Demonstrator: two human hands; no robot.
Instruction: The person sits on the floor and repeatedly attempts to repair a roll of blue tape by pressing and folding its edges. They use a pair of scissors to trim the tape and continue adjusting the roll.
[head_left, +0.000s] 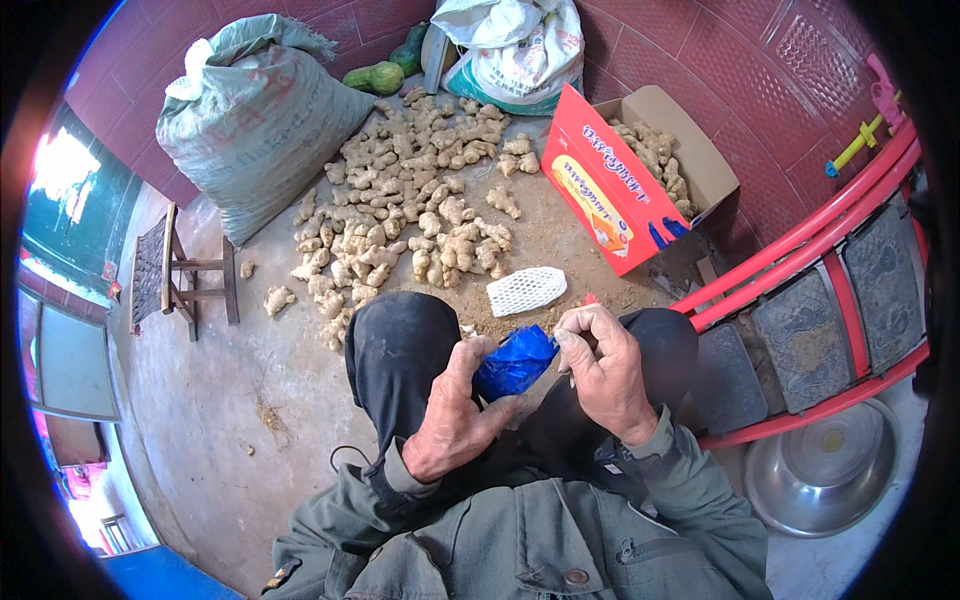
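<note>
My left hand (465, 412) holds a crumpled blue plastic bundle (516, 363) between thumb and fingers, above my knees. My right hand (606, 367) is at the bundle's right end, its thumb and fingertips pinched together; whether they grip an edge of the plastic cannot be told. A white foam mesh sleeve (527, 291) lies on the floor just beyond the hands. Past it spreads a large heap of ginger roots (405, 187). More ginger roots (660, 161) fill an open red cardboard box (592, 187) at the upper right.
A full woven sack (255, 127) leans at the upper left, beside a small wooden stool (202, 277). A white sack (517, 60) and green squashes (379, 76) stand by the wall. To the right are a red metal-framed rack (795, 232) and a steel basin (825, 472).
</note>
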